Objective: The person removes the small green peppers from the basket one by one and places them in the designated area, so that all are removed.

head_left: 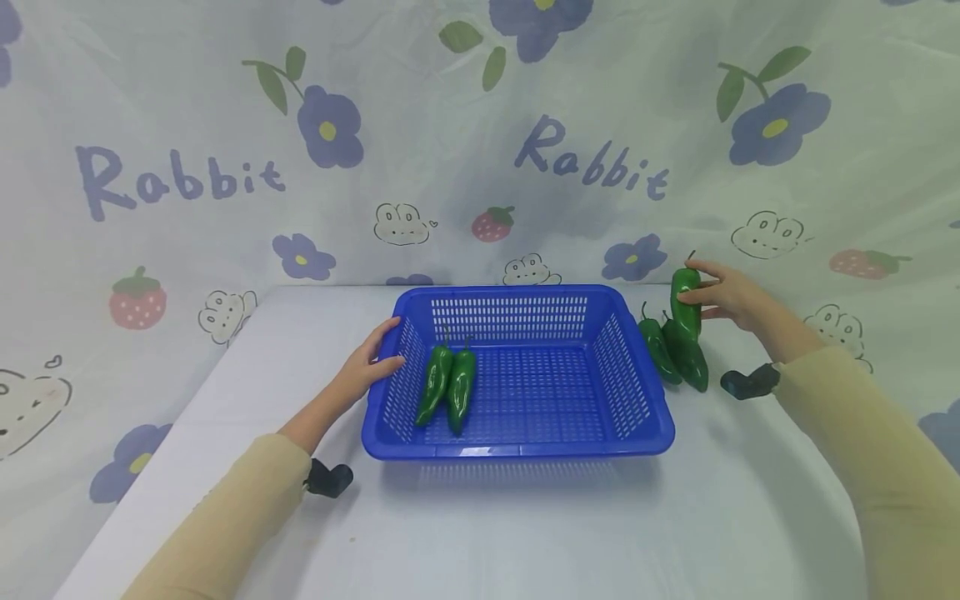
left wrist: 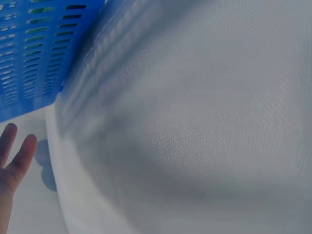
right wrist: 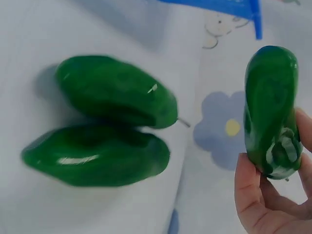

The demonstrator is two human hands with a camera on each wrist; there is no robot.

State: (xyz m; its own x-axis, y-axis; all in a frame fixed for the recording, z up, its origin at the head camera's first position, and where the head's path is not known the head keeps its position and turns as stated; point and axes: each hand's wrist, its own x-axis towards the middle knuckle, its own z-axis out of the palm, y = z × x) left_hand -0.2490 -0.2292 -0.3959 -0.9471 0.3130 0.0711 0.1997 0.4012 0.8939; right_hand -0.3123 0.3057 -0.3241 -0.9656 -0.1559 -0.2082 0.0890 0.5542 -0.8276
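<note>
The right hand (head_left: pixel 727 296) pinches a green pepper (head_left: pixel 686 300) by its stem end near two peppers (head_left: pixel 686 358) beside a blue basket (head_left: pixel 517 451), whose rim the left hand (head_left: pixel 366 362) touches with outstretched fingers (head_left: pixel 385 328), seemingly to steady it.

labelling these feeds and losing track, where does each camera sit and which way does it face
Head: worn on the head, facing forward and down at the blue perforated plastic basket; beige sleeves, left hand and right hand show.
Left wrist: on that wrist, facing the basket's outside and white textured table surface; fingers show.
Right wrist: on that wrist, facing two glossy green tapered peppers and a third pepper held by the right hand.
Shared: head and right wrist both show these three peppers.
</note>
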